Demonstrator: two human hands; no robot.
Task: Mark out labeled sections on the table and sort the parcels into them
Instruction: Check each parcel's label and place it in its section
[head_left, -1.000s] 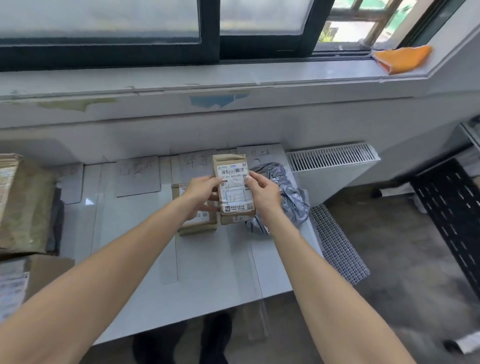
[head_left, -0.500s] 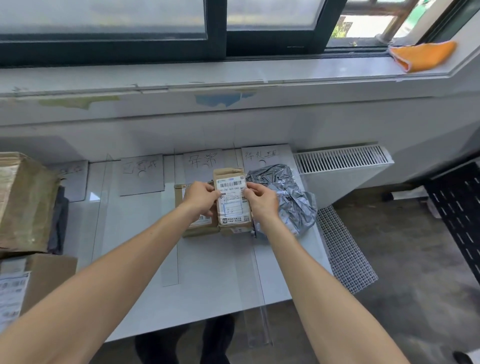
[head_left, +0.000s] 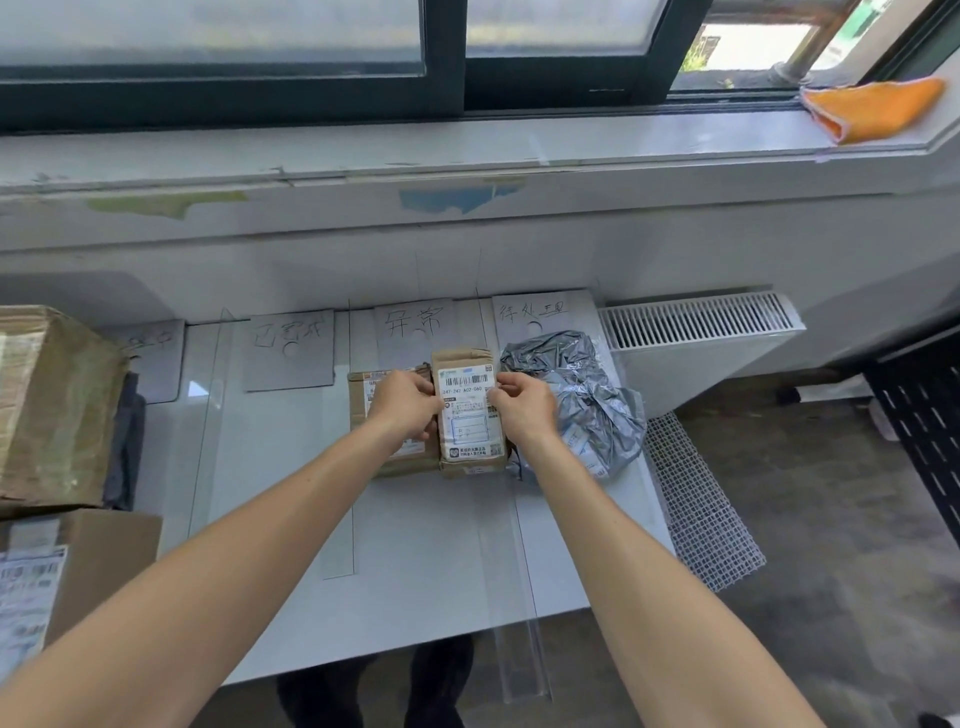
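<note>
- Fingers (head_left: 425, 388) of the left hand (head_left: 402, 410) curl round the left long edge of the small brown parcel (head_left: 471, 415). The right hand (head_left: 522, 410) pinches its right long edge. Both hands grip it, with its white shipping label facing up.
- That parcel is in the third marked section of the counter (head_left: 415, 582), toward the far edge and below the third label card (head_left: 413, 322). I cannot tell whether its underside touches the counter.
- At the counter's left edge a large taped cardboard box (head_left: 47, 405) sits on top of a lower box (head_left: 88, 561) with a white label. Something dark (head_left: 127, 441) is wedged beside them.
- Along the far edge four handwritten cards lean against the wall. The first card (head_left: 158, 358) is partly hidden by the large box. Next come the second card (head_left: 288, 348), the third, and the fourth card (head_left: 535, 314) near the far right corner.
- A second brown parcel (head_left: 366, 410) lies flat in the third section. It is just left of the held one and partly covered by the left hand.
- A crumpled grey plastic mailer (head_left: 582, 395) lies in the fourth section by the right edge, just beside the right hand.
- Clear strips (head_left: 519, 597) run from front to back between the sections.
- Past the right edge are a white radiator (head_left: 696, 332), a mesh mat (head_left: 701, 499) on the floor and an orange cloth (head_left: 872, 106) on the windowsill.
</note>
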